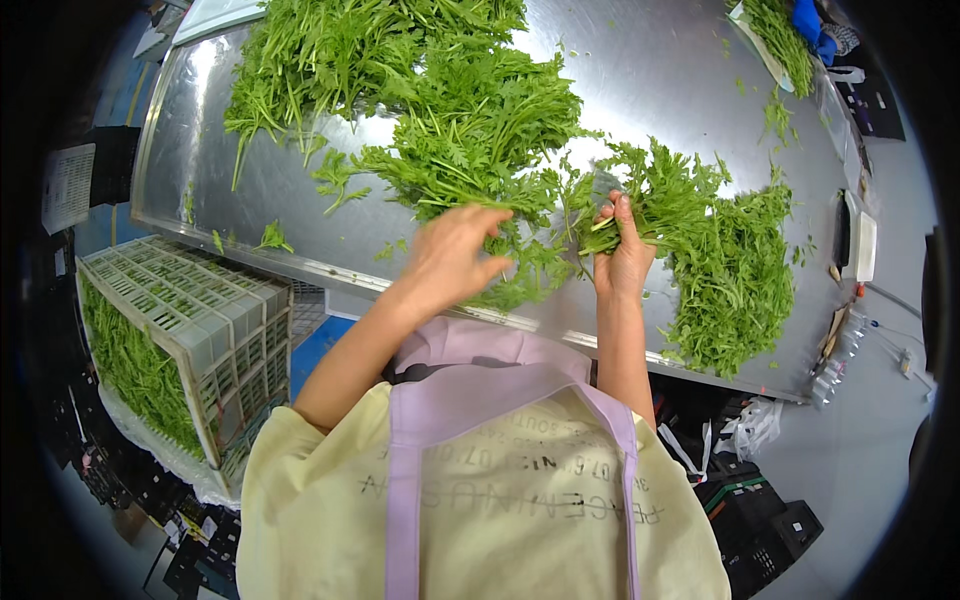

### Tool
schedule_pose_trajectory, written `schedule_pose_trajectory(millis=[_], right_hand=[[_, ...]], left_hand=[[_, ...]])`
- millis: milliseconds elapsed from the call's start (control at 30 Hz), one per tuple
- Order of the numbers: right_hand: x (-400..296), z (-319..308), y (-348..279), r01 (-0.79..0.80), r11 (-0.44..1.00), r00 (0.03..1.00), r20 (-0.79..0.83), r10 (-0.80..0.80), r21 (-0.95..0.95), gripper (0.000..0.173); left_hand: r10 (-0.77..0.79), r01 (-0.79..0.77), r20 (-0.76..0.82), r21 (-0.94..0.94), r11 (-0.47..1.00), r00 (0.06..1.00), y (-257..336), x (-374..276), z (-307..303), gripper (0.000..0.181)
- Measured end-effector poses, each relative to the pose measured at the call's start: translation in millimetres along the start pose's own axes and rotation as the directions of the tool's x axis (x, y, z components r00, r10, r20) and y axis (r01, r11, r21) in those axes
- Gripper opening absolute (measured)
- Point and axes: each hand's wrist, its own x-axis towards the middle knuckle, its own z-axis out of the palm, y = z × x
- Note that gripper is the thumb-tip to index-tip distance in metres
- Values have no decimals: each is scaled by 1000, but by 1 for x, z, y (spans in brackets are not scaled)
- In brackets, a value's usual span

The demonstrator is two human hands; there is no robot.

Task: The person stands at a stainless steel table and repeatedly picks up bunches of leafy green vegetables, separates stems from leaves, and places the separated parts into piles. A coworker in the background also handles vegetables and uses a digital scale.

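Note:
My right hand (pixel 624 251) is closed around the stems of a small bunch of leafy greens (pixel 664 199), possibly chrysanthemum greens, held over the metal table. A small greyish patch beside its fingertips is too unclear to name. My left hand (pixel 457 255), slightly blurred, hovers at the near edge of a pile of greens (pixel 480 135), thumb and fingers apart, with nothing visible in it. Between the hands and the table's near edge lie loose sprigs (pixel 525 277). A flatter heap of greens (pixel 739 285) sits to the right of my right hand.
The stainless steel table (pixel 262 172) has a raised near rim. At lower left, a pale plastic crate (pixel 187 292) on its side holds more greens. More greens (pixel 780 45) lie at the far right. Black crates (pixel 750 517) and white plastic bags (pixel 754 427) are below at right.

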Motion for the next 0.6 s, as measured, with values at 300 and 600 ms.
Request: schedule_pose_trajectory(millis=[300,600], right_hand=[[-18,12,10,54,960,980,198,2,-274,27],[-30,50,7,59,877,907,393,152,-476,25]], left_hand=[[-325,264,-366,-209,942,872,-34,-2,-12,18],[-354,258,-78,-545,798,932,-10,-18,-11,33]])
